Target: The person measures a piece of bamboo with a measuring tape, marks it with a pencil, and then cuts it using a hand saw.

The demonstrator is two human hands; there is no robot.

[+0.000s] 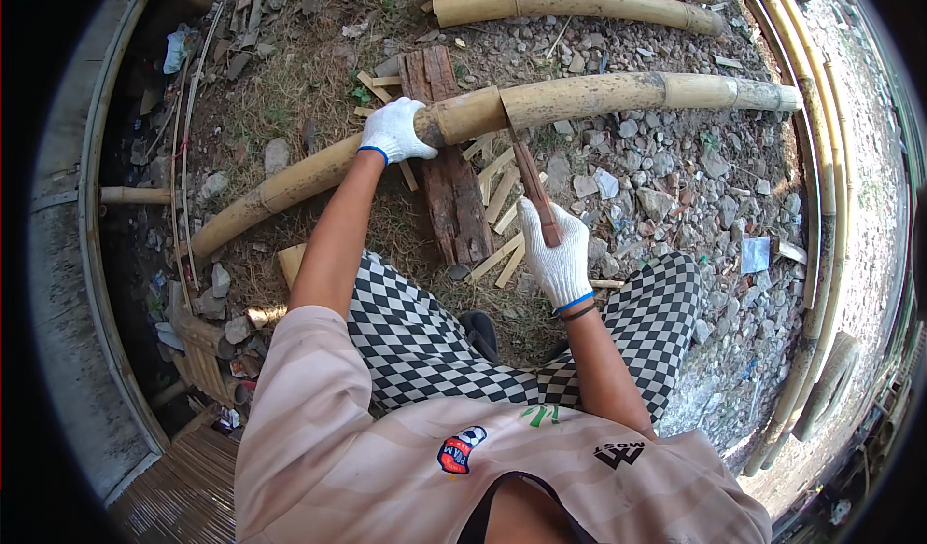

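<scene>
A long yellow bamboo pole lies across a weathered wooden block in front of me. My left hand, in a white knit glove, is closed over the pole just left of the block's middle. In its own white glove, my right hand grips what looks like a hand saw with a narrow rust-brown blade. The blade's far end meets the pole at a dark line right of the block. Its teeth are too small to make out.
More bamboo poles lie at the far side. Thin split strips are scattered beside the block. Stones and rubble cover the ground to the right, with long bamboo rails beyond. A low wall runs along the left.
</scene>
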